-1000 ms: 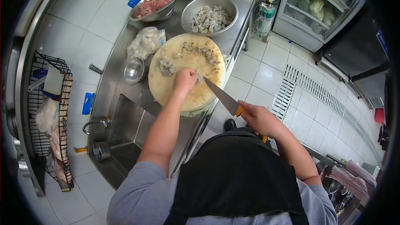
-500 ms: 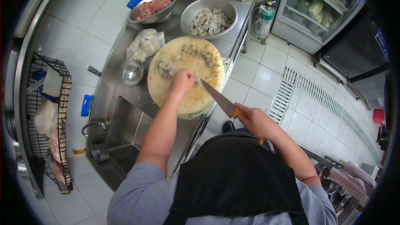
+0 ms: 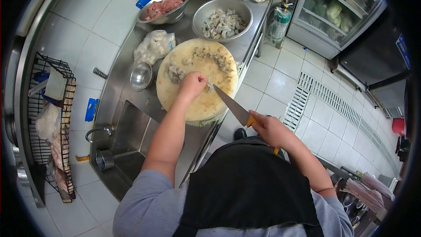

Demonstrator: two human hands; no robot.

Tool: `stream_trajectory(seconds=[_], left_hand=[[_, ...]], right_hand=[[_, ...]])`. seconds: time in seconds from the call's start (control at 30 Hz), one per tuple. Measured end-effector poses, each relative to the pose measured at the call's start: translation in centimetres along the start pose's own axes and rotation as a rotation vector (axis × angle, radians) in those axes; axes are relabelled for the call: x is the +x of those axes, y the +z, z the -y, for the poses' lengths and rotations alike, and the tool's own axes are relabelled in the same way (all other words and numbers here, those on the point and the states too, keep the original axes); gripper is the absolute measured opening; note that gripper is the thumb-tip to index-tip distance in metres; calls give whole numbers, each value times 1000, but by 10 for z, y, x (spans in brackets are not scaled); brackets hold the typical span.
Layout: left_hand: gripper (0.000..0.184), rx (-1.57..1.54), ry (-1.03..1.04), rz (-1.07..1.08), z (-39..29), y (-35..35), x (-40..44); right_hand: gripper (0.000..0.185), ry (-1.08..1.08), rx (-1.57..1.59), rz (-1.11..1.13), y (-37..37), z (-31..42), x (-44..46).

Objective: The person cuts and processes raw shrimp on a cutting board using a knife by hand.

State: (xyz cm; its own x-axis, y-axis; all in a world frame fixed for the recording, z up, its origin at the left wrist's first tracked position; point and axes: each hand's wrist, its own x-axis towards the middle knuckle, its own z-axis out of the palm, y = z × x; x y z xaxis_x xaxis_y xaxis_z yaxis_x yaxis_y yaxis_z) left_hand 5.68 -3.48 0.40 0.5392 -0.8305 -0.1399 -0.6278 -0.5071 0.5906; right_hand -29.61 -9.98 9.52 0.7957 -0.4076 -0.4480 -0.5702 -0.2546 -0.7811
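My right hand is wrapped round the orange handle of a large knife, whose tip points at a small grey shrimp piece on the round cutting board. Just left of that piece, my left hand is closed in a pinch over the board; its fingertips are too small to tell exactly what they grip. A little pile of peeled shrimp sits at the board's left side. Dark scraps form an arc near its far edge.
Beyond the board stand a perforated bowl of shrimp and a bowl of raw meat. A plastic bag and small metal bowl lie left of it. The sink is nearer, a wire rack far left.
The knife tip has shifted slightly near the shrimp piece, and the whole view has moved a little. Both hands keep nearly the same pose.
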Motion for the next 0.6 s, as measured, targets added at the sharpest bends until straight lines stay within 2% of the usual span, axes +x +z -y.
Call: stream_trajectory(seconds=[0.07, 0.13, 0.27, 0.33, 0.37, 0.43, 0.53, 0.6], left_hand=[[17, 26, 4, 6, 4, 6, 6], [16, 57, 54, -124, 11, 3, 11], [16, 34, 73, -141, 16, -2, 19], [16, -19, 50, -142, 8, -8, 14], [16, -18, 50, -143, 4, -9, 11], [18, 45, -101, -93, -10, -7, 3], [24, -99, -62, -81, -5, 21, -8], [27, -60, -28, -46, 1, 27, -4]], right_hand=[[54, 33, 17, 12, -1, 1, -2], [54, -5, 4, -4, 2, -3, -1], [54, -6, -2, -17, 10, -14, 2], [53, -178, -58, -127, 19, -26, 7], [53, -180, -57, -127, 19, -31, 6], [53, -10, 12, -21, 7, -8, -2], [53, 54, -30, 33, -2, 10, -6], [52, 28, -75, 11, 2, 9, -2]])
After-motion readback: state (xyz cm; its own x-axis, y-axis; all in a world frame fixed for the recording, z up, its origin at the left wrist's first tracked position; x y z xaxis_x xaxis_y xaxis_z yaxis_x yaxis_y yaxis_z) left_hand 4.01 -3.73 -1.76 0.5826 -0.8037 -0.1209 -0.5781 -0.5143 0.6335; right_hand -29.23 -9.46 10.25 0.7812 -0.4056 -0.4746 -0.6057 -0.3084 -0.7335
